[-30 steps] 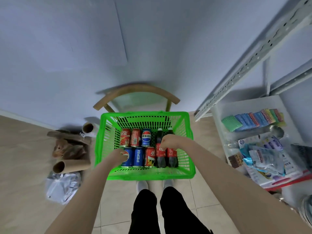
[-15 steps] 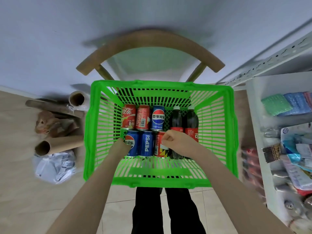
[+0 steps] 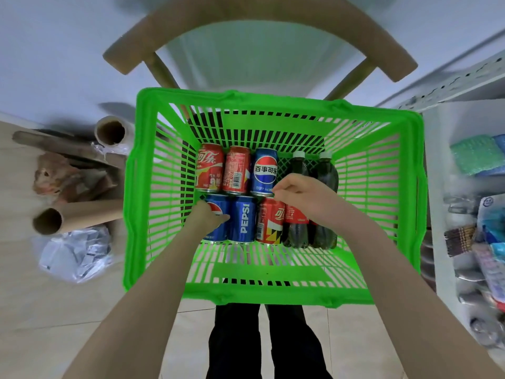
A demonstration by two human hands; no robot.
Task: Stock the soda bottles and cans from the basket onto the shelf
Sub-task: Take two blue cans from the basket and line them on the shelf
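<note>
Reaching into slatted green basket point(image 3: 232, 95): left hand point(image 3: 209, 216) curls round glossy blue can point(image 3: 218, 232); right hand point(image 3: 299, 192) curled over red can point(image 3: 269, 224), grip unclear.

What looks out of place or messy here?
Nothing in the green plastic basket stands out: the soda cans and dark bottles lie in neat rows, with no spill or dent visible. The odd spot is the floor on the left, where brown cardboard tubes and a crumpled clear plastic bag lie in a heap.
</note>
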